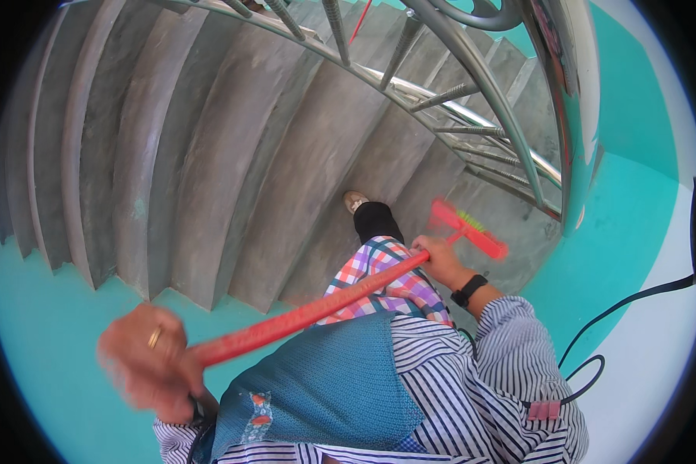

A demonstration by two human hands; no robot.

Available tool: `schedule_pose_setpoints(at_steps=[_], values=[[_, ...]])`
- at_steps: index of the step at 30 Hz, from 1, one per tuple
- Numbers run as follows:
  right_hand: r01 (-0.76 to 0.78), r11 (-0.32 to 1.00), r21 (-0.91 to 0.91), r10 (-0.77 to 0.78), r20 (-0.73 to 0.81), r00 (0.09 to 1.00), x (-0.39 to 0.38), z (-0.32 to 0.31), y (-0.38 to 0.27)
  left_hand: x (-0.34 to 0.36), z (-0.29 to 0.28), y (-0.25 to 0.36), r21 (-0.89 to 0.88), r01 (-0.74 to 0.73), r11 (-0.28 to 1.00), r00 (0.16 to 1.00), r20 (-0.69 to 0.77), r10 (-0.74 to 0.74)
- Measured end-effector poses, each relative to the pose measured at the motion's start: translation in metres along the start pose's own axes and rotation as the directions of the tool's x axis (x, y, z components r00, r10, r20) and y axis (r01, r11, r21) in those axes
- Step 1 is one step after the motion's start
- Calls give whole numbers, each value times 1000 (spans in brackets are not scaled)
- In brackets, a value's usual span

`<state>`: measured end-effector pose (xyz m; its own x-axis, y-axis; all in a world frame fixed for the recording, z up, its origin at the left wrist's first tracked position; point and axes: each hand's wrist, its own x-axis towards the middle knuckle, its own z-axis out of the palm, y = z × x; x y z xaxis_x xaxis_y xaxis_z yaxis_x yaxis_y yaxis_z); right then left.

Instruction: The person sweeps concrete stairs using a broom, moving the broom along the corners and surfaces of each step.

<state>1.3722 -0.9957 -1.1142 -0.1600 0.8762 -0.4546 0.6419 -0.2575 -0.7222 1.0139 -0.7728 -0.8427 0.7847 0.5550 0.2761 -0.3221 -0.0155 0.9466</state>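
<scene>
Two hands are clamped on the red broom (317,308), left hand (151,359) at its end, right hand (438,259) nearer its head, over grey stairs (286,170); sweeping is seemingly underway, progress can't be judged; room, bounded by railing (493,97) and teal wall (626,193), is offered along the treads.

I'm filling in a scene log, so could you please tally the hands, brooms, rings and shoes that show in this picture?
Hands: 2, the left hand and the right hand
Broom: 1
Ring: 1
Shoe: 1
Total: 5
</scene>
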Motion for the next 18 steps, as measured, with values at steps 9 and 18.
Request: schedule_pose_setpoints(at_steps=[9, 18], values=[[233, 960, -153, -261, -203, 944, 57, 3, 14, -56, 55, -7, 297, -208, 932, 956, -140, 258], [488, 867, -101, -422, 373, 826, 33, 68, -9, -195, 129, 30, 67, -475, 877, 854, -207, 478]])
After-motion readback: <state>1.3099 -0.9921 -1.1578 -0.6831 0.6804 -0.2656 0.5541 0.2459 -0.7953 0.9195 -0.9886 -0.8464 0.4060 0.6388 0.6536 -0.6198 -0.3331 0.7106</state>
